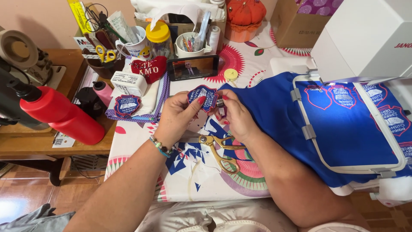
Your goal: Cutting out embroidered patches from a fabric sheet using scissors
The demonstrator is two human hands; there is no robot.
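A patterned tablecloth [201, 180] covered the table across the middle of the frame, and at the upper right a white embroidery machine [365, 38] stood over a large piece of blue fabric [343, 133] stretched in a white hoop [302, 116], with several shield-shaped badges stitched along its upper edge. At the left a red bottle [64, 116] with a black cap lay tilted on a wooden side table [38, 146]. Near the centre, the left hand [176, 118] was closed on a blue embroidered patch [202, 97] with a red border, pinching it between thumb and fingers and holding it upright just above the table. The right hand [238, 118] met it from the right, its fingers clamped on a small lighter [221, 105] held right against the patch's edge, so the two hands were together. Just below the hands, gold scissors [221, 152] lay on the cloth among blue fabric scraps [189, 154]. In the upper middle a phone [192, 67] leaned on its side with its screen lit, and behind it stood a yellow-lidded jar [159, 38] and a white mug [137, 43]. To the left of the hands a second patch [127, 105] rested on folded cloth, near a red heart-shaped cushion [149, 68]. A small yellow round object [231, 74] sat right of the phone.
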